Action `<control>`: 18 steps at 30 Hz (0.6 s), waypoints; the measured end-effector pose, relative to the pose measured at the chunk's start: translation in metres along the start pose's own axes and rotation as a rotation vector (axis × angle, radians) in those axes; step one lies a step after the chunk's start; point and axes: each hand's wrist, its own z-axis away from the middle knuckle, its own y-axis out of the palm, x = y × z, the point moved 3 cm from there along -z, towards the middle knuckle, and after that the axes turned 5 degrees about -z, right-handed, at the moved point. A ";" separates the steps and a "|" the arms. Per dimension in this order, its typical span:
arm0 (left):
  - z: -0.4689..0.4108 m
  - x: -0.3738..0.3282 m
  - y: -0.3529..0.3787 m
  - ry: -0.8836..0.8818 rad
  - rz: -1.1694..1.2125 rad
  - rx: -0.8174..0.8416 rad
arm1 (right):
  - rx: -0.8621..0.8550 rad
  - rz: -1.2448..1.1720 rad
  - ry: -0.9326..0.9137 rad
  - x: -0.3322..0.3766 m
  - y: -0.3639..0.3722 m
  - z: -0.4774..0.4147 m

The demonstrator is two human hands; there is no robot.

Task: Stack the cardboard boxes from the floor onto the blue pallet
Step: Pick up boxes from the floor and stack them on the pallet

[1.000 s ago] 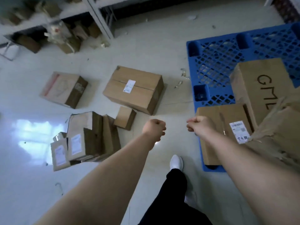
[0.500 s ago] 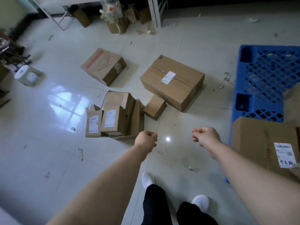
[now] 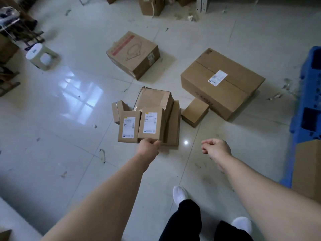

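Observation:
Several cardboard boxes lie on the tiled floor. A cluster of small labelled boxes (image 3: 150, 124) sits in the middle, on a flat carton (image 3: 173, 122). To its right are a small plain box (image 3: 195, 112) and a large labelled box (image 3: 225, 94). A box with a red stripe (image 3: 133, 53) lies further back. The blue pallet (image 3: 311, 94) shows at the right edge, with a cardboard box (image 3: 307, 167) on its near corner. My left hand (image 3: 148, 147) is curled in a fist, overlapping the cluster's near edge and holding nothing. My right hand (image 3: 216, 148), also curled and empty, hovers over bare floor.
A white and beige container (image 3: 41, 55) stands on the floor at the left, beside dark furniture (image 3: 10, 32). More boxes (image 3: 151, 6) and a shelf leg (image 3: 201, 4) line the back. My feet (image 3: 180, 195) are below the hands. Paper scraps litter the floor near the pallet.
The view has swung left and closer to the floor boxes, pushing the pallet to the right edge. Both fists stayed curled; the left one now reaches the near edge of the small-box cluster.

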 end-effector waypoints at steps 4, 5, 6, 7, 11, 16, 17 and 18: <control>-0.042 0.020 -0.048 -0.044 -0.010 -0.064 | 0.035 0.014 0.003 0.014 0.053 -0.004; -0.051 0.023 -0.055 -0.051 -0.019 -0.074 | 0.041 0.024 0.007 0.015 0.061 -0.006; -0.059 0.026 -0.061 -0.060 -0.027 -0.079 | 0.046 0.036 0.010 0.015 0.068 -0.009; -0.067 0.029 -0.065 -0.066 -0.034 -0.081 | 0.049 0.054 0.016 0.015 0.073 -0.012; -0.091 0.038 -0.073 -0.077 -0.080 -0.073 | 0.030 0.122 0.062 0.011 0.091 -0.027; -0.130 0.034 -0.078 -0.097 -0.151 -0.032 | 0.057 0.103 0.104 0.019 0.130 -0.059; -0.140 0.028 -0.080 -0.091 -0.152 -0.032 | 0.062 0.090 0.102 0.025 0.138 -0.068; -0.152 0.022 -0.082 -0.082 -0.145 -0.031 | 0.065 0.084 0.098 0.031 0.145 -0.078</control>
